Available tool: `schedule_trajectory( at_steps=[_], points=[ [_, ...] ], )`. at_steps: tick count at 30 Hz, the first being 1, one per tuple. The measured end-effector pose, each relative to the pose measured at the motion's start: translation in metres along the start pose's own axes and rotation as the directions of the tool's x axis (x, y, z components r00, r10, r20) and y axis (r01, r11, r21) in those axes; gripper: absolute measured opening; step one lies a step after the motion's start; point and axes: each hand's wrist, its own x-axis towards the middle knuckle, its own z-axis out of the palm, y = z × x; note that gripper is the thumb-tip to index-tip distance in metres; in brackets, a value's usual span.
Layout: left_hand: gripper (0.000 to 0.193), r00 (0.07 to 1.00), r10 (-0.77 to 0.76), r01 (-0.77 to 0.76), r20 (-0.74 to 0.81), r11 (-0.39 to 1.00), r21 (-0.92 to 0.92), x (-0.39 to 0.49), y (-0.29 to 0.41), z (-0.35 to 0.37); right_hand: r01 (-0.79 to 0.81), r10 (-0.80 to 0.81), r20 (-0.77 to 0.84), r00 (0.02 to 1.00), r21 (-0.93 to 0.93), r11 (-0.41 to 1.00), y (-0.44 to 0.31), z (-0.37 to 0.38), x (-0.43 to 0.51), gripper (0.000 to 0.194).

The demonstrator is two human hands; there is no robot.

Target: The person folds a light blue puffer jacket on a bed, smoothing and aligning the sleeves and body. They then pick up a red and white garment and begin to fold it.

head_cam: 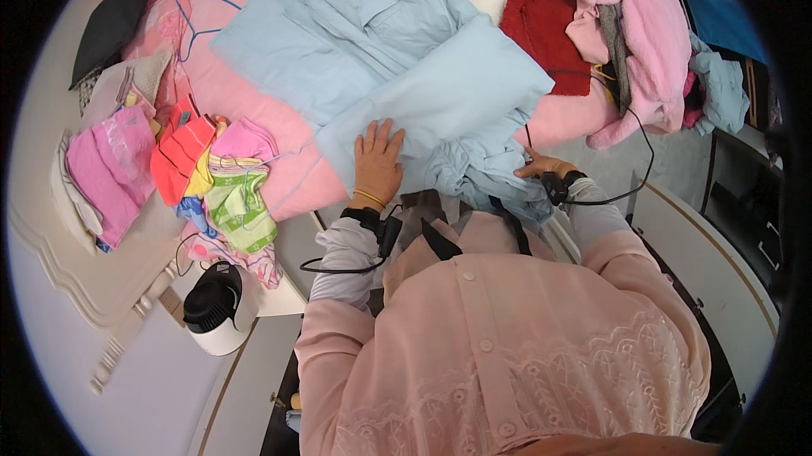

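Note:
A large light blue cloth garment (406, 69) with a pocket lies spread over a pink-covered bed. My left hand (379, 164) rests flat on its near part, palm down and fingers apart, with a yellow bangle at the wrist. At the garment's near right edge, where the fabric is bunched and hangs over the bed's side, my right hand (547, 164) touches the cloth. Whether its fingers pinch the fabric cannot be told. Both wrists wear black straps with cabled devices.
Left are a blue hanger (184, 24), folded colourful cloths (184, 158), a dark cushion (114, 28) and a black-and-white appliance (219, 310). A red-and-white blanket (539, 18) and pink fluffy garment (653, 43) lie right. White cabinet panels (704, 259) flank me; a black cable loops by my right wrist.

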Motion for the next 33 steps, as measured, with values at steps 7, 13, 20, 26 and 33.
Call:
schedule_trajectory(
  at_steps=[7,13,20,26,33],
  points=[
    [0.071,0.988,0.042,-0.049,0.15,0.998,0.044,0.006,-0.017,0.008,-0.064,0.067,-0.01,0.998,0.211,0.975,0.087,0.06,-0.007,0.098],
    [0.072,0.982,0.071,-0.078,0.177,0.996,0.03,0.011,-0.024,0.011,0.177,-0.148,-0.193,0.97,0.139,0.974,0.134,0.086,-0.002,0.043],
    [0.074,0.976,0.15,-0.16,0.16,0.986,0.05,0.013,-0.034,0.016,0.4,-0.241,-0.376,0.895,0.914,0.06,0.031,0.043,-0.103,0.034],
    [0.067,0.978,0.205,-0.204,0.043,0.979,-0.018,0.008,-0.03,0.0,0.349,-0.643,-0.367,0.672,0.923,-0.163,-0.101,0.032,-0.164,0.033],
    [0.032,0.995,0.054,-0.096,-0.079,0.57,-0.816,-0.008,0.002,-0.029,0.283,-0.62,-0.285,0.731,0.953,-0.105,-0.223,0.028,-0.154,0.038]
  ],
)
